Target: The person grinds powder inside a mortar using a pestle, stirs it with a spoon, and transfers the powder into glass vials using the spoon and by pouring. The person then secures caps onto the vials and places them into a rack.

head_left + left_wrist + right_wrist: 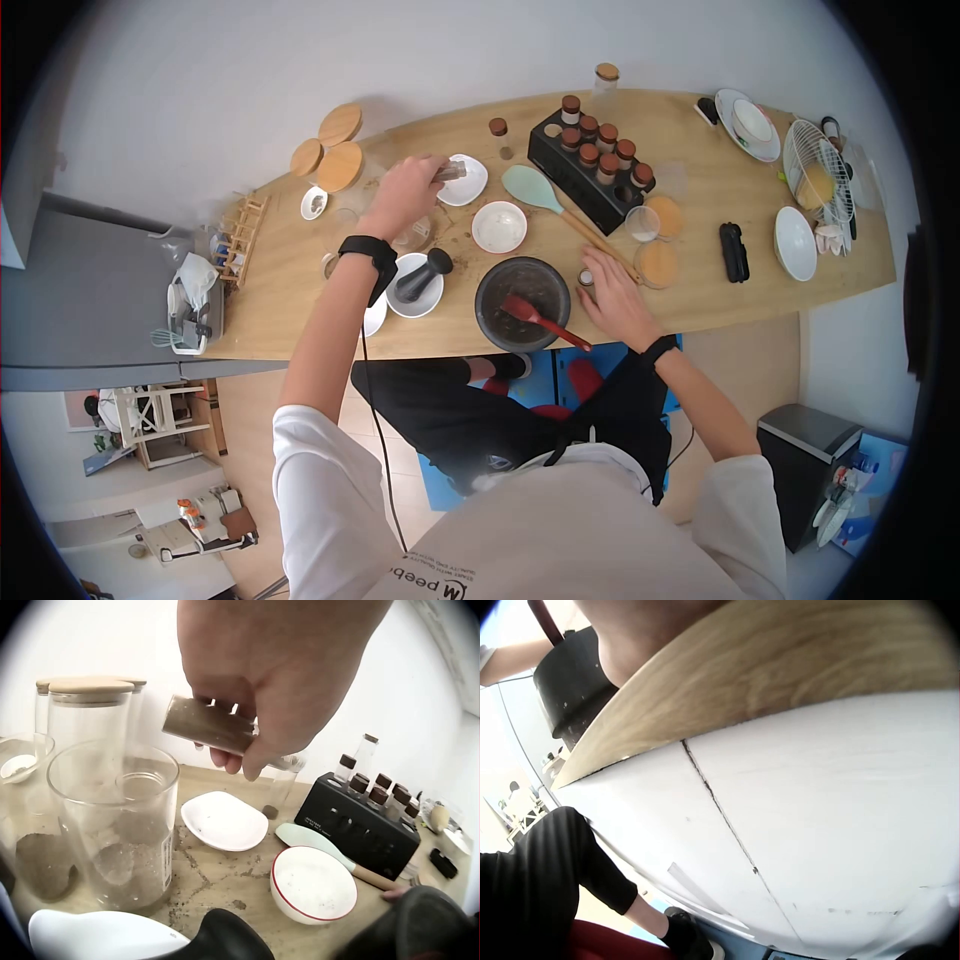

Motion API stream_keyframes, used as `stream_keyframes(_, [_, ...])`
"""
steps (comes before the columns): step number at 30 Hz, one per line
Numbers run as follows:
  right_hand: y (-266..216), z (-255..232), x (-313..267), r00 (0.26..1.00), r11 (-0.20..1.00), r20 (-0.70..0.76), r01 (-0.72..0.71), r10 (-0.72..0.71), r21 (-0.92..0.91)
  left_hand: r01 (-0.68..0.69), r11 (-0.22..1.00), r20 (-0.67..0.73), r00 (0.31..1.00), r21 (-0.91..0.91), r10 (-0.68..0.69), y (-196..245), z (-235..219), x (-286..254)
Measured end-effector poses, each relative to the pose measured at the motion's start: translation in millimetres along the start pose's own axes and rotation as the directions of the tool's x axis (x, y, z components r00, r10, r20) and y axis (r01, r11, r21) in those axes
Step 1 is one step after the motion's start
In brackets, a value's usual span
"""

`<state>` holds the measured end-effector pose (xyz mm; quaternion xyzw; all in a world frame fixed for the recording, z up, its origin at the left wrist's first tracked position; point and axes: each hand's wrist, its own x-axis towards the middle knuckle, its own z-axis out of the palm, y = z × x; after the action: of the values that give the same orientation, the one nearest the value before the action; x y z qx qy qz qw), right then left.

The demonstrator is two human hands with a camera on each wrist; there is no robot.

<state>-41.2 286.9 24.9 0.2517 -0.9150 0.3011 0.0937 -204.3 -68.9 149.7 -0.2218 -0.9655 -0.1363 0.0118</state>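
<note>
My left hand (405, 195) grips a small glass spice bottle (206, 726) filled with grey-brown powder. The bottle is tilted, nearly on its side, over a white dish (225, 825). On the tabletop near its front edge rests my right hand (618, 305), fingers relaxed. A small round cap (586, 278) lies between its thumb and forefinger. The wooden handle of a mint-green spatula (530, 187) ends at the right fingers. To their left stands a dark stone mortar (490, 325) with a red silicone brush (530, 312) in it.
A black rack (590, 190) of brown-capped bottles stands behind. A red-rimmed bowl (315, 881) sits near the dish. A dark pestle (425, 275) leans in a white bowl (420, 308). Glass jars (112, 825) stand left, and a wire basket (815, 170) sits far right.
</note>
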Motion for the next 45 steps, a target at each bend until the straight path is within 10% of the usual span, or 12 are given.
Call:
stream_keyframes(15, [-1, -2, 3, 0.999, 1.0, 0.034, 0.009, -0.009, -0.016, 0.075, 0.975, 0.167, 0.98, 0.209, -0.111, -33, 30, 29])
stream_keyframes(29, [-4, -3, 3, 0.999, 1.0, 0.045, 0.0, 0.001, -0.024, -0.255, 0.788, 0.253, 0.959, 0.56, 0.13, -33, 40, 43])
stream_keyframes(45, [-3, -1, 4, 0.999, 0.999, 0.047, 0.005, -0.003, -0.037, -0.037, 0.981, 0.21, 0.978, 0.19, -0.004, -30, 16, 56])
